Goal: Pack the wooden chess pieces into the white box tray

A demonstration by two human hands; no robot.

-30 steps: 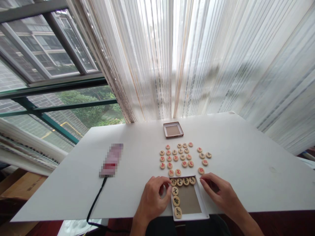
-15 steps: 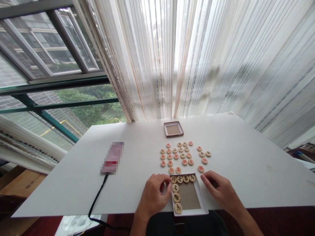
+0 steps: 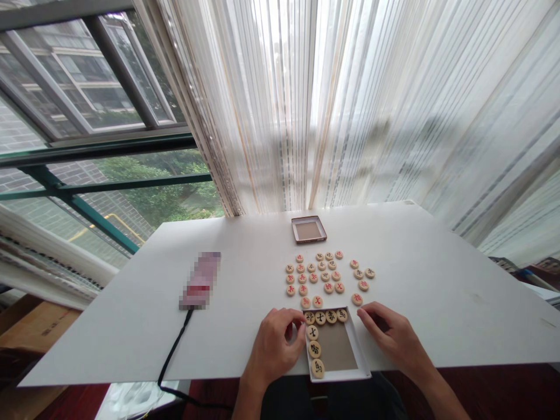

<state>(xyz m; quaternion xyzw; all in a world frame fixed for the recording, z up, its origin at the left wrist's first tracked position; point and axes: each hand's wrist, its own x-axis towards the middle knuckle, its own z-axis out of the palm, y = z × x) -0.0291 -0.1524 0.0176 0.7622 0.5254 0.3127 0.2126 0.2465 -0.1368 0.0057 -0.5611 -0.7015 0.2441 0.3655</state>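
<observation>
An open white-rimmed box (image 3: 359, 352) with a brown floor lies at the table's near edge. Inside it, round wooden Chinese chess pieces (image 3: 331, 317) with black characters line the far side, and more (image 3: 314, 349) run down the left side. My left hand (image 3: 278, 339) is curled at the box's left wall, thumb and fingertips closed at the rim near the corner. To the right of the box, my right hand (image 3: 391, 335) rests with its fingers bent and drawn together, and nothing shows in them. Just beyond those fingertips lies a red-lettered piece (image 3: 357, 299).
Several loose chess pieces (image 3: 313, 277), red and black, lie face up beyond the box on the white table (image 3: 245, 251). Farther back is the box lid (image 3: 308, 229). A blurred pink device (image 3: 201, 283) with a black cable (image 3: 170, 350) lies on the left.
Both hands keep their places and poses, and the chess pieces stay where they were. Only the camera view has shifted slightly.
</observation>
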